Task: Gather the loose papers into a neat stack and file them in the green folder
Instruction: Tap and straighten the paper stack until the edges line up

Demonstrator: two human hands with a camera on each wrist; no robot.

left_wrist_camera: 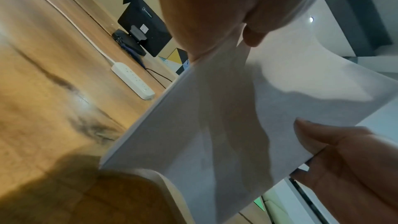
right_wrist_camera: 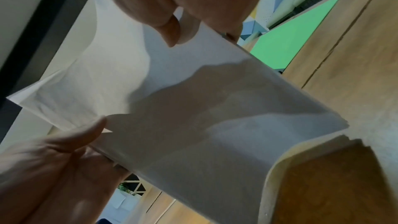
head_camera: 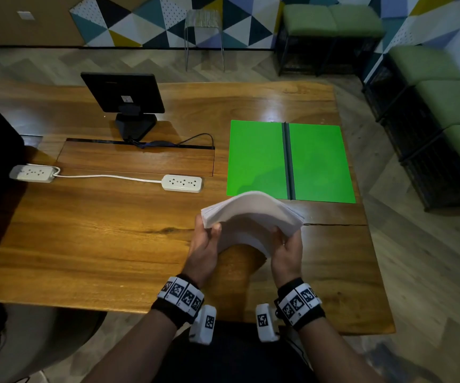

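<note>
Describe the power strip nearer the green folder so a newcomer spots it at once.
Start at the wooden table and find the open green folder. Just left of its near corner lies a white power strip. Unlike the second strip at the table's left edge, it sits mid-table.

One folder (head_camera: 256,158), two power strips (head_camera: 182,183).

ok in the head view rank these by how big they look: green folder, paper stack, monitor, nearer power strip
1. green folder, lying open
2. paper stack and monitor: they look alike, and the stack is bowed and nearer the camera, so no ranking
3. nearer power strip
</note>
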